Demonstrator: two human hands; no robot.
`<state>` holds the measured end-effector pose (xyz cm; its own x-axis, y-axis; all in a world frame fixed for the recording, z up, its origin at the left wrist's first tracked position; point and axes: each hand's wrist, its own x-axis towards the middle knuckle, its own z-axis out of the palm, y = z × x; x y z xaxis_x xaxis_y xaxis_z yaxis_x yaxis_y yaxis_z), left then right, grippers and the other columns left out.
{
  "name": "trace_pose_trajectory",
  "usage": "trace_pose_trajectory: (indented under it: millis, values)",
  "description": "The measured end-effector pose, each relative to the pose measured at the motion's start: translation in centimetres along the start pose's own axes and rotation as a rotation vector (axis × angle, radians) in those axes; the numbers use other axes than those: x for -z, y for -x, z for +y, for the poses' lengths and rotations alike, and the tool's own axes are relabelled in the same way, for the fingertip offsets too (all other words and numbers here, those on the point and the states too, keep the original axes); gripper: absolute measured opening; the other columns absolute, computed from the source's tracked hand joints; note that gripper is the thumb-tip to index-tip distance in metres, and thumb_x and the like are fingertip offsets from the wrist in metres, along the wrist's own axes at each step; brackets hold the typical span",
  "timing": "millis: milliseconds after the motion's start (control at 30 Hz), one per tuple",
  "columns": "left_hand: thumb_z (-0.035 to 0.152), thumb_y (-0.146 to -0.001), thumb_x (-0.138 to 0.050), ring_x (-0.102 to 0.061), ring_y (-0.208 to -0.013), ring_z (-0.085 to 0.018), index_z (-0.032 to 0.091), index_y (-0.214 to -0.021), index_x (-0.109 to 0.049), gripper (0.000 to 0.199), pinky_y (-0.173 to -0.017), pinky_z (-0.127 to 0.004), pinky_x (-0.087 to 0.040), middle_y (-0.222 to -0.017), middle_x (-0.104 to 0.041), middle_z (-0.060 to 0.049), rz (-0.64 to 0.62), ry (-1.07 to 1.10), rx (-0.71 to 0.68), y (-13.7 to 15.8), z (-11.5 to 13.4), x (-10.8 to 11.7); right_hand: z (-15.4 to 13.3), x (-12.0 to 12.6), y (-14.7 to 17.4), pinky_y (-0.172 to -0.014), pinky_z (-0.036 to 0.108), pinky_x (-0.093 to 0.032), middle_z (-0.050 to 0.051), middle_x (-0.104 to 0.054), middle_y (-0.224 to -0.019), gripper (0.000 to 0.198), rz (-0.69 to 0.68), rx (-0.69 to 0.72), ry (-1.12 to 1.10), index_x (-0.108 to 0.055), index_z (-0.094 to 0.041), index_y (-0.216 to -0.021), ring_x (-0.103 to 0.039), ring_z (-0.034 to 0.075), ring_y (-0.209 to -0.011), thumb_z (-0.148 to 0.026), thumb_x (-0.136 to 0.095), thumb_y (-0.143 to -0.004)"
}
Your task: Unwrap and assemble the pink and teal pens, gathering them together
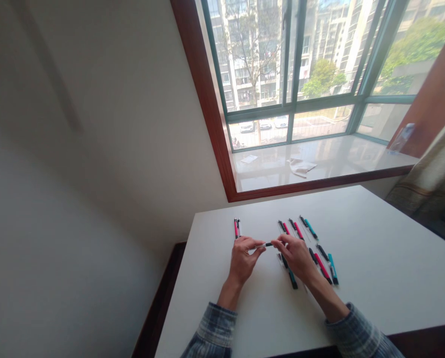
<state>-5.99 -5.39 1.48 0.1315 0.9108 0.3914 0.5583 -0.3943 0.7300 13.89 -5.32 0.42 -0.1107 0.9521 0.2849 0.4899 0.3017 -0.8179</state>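
Note:
Between my two hands, just over the white table [207,278], is a slim pen [269,244] with a white part and a black part. My left hand [243,258] pinches its white end. The thumb and fingers of my right hand [293,253] are closed on the other end, whose tip they hide. Beyond my left hand lie a pink pen [236,228] and a white-and-black pen [239,227] side by side. Around my right hand are several pen parts, among them a teal barrel [311,228], a pink barrel [323,268] and a black piece [322,252].
A red-brown window frame [215,124] and sill rise behind the table. Papers [300,166] and a clear bottle [402,137] are on the sill. A plain wall [95,199] stands at the left, and a curtain [427,174] hangs at the right.

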Motion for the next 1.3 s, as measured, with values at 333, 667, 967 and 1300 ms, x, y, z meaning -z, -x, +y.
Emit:
trace_pose_trajectory:
  millis: [333,667,967,1300]
  values:
    - [0.024,-0.085,-0.077,-0.069,-0.085,-0.023,0.027,-0.092,-0.081,0.009,-0.095,-0.043,-0.047,-0.086,-0.08,-0.003,-0.019,-0.042,0.013,0.0,0.2,0.1,-0.7,-0.1,0.0,-0.07,0.03,-0.055,0.006,-0.075,-0.1,0.025,-0.024,0.069,-0.24,-0.07,-0.023,-0.109,-0.07,0.02,-0.082,-0.041,-0.063,-0.093]
    - [0.028,-0.084,-0.077,-0.07,-0.089,-0.025,0.027,-0.091,-0.082,0.008,-0.09,-0.042,-0.052,-0.087,-0.079,-0.005,-0.02,0.001,0.014,0.0,0.1,0.1,0.1,0.1,0.0,-0.071,0.034,-0.053,0.006,-0.076,-0.098,0.022,-0.008,0.033,-0.15,-0.076,-0.025,-0.098,-0.064,0.021,-0.075,-0.043,-0.067,-0.089]
    - [0.029,-0.085,-0.078,-0.068,-0.087,-0.023,0.026,-0.089,-0.081,0.006,-0.097,-0.044,-0.045,-0.083,-0.078,-0.004,-0.016,-0.049,-0.053,-0.1,0.0,0.1,-0.8,0.4,0.2,-0.063,0.029,-0.046,0.002,-0.074,-0.083,0.03,0.023,-0.018,-0.1,-0.074,-0.023,-0.088,-0.059,0.017,-0.065,-0.052,-0.066,-0.091]
    - [0.037,-0.086,-0.077,-0.062,-0.114,-0.029,0.028,-0.1,-0.079,0.017,-0.107,-0.049,-0.041,-0.099,-0.078,-0.005,0.025,-0.058,-0.07,0.0,0.2,0.2,-1.1,0.6,0.2,-0.057,0.028,-0.045,0.003,-0.071,-0.074,0.038,0.05,-0.059,-0.201,-0.07,-0.02,-0.081,-0.057,0.017,-0.059,-0.056,-0.064,-0.091]
